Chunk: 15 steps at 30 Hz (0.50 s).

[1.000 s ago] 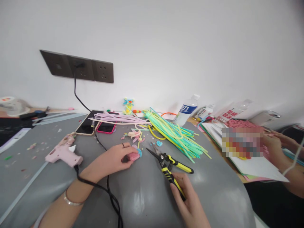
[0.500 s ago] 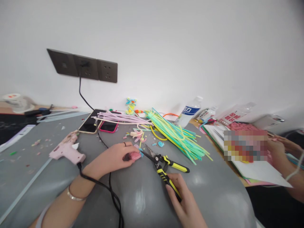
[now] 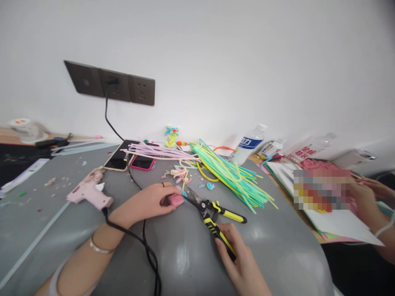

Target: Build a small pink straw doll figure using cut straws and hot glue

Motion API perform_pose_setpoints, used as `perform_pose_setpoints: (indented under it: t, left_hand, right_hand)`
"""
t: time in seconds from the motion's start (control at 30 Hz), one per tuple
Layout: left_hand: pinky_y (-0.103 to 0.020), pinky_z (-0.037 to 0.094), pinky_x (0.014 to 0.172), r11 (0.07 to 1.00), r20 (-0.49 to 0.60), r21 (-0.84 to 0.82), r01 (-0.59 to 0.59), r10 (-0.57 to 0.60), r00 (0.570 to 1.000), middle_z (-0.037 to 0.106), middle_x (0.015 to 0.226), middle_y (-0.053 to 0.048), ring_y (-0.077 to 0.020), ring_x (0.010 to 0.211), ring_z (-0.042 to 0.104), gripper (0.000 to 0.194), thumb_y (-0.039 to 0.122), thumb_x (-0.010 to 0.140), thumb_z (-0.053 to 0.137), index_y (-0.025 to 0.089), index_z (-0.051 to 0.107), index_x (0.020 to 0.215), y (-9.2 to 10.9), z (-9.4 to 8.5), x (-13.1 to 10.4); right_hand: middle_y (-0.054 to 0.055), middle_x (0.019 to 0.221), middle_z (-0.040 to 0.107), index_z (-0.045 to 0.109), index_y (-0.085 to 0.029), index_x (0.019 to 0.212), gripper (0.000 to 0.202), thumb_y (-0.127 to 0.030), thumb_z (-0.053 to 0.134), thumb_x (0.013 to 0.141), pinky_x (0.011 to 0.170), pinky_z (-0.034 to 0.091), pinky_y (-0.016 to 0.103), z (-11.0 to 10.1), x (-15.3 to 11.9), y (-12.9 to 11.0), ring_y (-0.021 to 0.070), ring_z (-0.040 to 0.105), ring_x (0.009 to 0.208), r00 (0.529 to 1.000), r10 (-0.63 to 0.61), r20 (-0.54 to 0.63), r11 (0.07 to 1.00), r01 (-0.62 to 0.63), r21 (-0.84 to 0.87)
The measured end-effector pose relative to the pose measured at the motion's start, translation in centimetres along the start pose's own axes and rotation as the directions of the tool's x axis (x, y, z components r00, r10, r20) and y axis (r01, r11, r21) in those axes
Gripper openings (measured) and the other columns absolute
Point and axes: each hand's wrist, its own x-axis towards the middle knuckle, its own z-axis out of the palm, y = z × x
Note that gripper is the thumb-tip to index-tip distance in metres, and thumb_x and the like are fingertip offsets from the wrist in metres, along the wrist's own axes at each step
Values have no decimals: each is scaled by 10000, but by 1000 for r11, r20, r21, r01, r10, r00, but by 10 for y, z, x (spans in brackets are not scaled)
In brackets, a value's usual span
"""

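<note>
My left hand (image 3: 151, 203) is closed, its thumb and fingers pinching a small pink piece (image 3: 176, 200) whose exact kind I cannot make out. A bit of blue shows at the far end of that piece, close to the tip of one jaw. My right hand (image 3: 239, 257) is wrapped round one handle of yellow-and-black spring-loaded pliers (image 3: 203, 207). The pliers' jaws are spread apart and point toward my left hand, while the other handle sticks out to the right. Beyond the jaws lie a blue coil (image 3: 210, 186) and curled pink and yellow scraps (image 3: 180, 174).
Green and yellow pipe cleaners (image 3: 231, 176) and lilac ones (image 3: 160, 151) lie at the back. A pink glue gun (image 3: 89, 191) with a black cord rests left, near two phones (image 3: 119, 158). A water bottle (image 3: 248, 144) stands by the wall. Another person's hand (image 3: 364, 191) is at right.
The whole view has shifted slightly to the left, so things appear a little further right. Both hands keep their grips, and the pliers stay spread in nearly the same place.
</note>
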Motion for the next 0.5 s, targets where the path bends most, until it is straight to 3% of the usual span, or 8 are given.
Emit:
perform_pose_setpoints:
  t: [0.27, 0.5]
  left_hand:
    - [-235, 422, 667, 999, 21, 19, 26, -26, 999, 676, 867, -3, -155, 736, 603, 308, 180, 826, 610, 224, 661, 1127, 0, -1, 0]
    - [-229, 420, 705, 1000, 22, 8, 20, -21, 1000, 650, 881, -3, -156, 783, 605, 320, 153, 822, 613, 228, 668, 1129, -3, 0, 0]
  right_hand:
    - [97, 1007, 719, 522, -213, 1114, 199, -318, 415, 984, 707, 541, 192, -4, 1, -2, 175, 721, 848, 999, -29, 21, 998, 30, -56]
    - [68, 925, 690, 569, -222, 1043, 140, -260, 478, 943, 713, 526, 216, -5, 5, -7, 176, 681, 796, 992, -99, -81, 985, 86, -150]
